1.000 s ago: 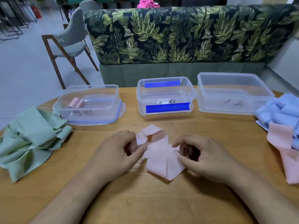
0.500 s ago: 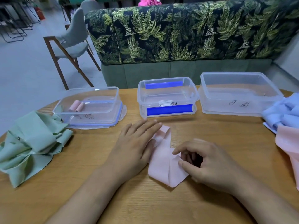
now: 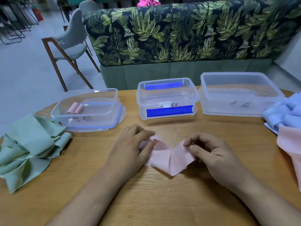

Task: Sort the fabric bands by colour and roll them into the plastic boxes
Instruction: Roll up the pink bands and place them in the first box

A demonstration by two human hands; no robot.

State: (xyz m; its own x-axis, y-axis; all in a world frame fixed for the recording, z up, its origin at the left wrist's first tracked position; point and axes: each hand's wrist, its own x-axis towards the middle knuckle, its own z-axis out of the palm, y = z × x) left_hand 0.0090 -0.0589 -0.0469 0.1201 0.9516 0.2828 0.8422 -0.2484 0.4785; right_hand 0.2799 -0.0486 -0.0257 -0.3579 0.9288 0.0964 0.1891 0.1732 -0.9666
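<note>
A pink fabric band [image 3: 169, 158] lies folded in a V on the wooden table [image 3: 162, 201]. My left hand [image 3: 130, 149] pinches its left end, which is curled into a small roll. My right hand [image 3: 210, 152] pinches the band's right end between thumb and fingers. Three clear plastic boxes stand in a row behind: the left box [image 3: 91, 110] holds two pink rolls [image 3: 75, 108], the middle box [image 3: 167, 98] has blue clips, and the right box [image 3: 241, 93] holds nothing I can see.
A heap of green bands [image 3: 31, 147] lies at the table's left edge. Blue bands [image 3: 285, 113] and pink bands [image 3: 291, 144] are piled at the right edge. A leaf-patterned sofa [image 3: 179, 35] stands behind the table, with a grey chair [image 3: 71, 39] to its left.
My left hand went from flat on the band to pinching and curling its left end. The right hand pulled the other end outward, so the band opened into a V.
</note>
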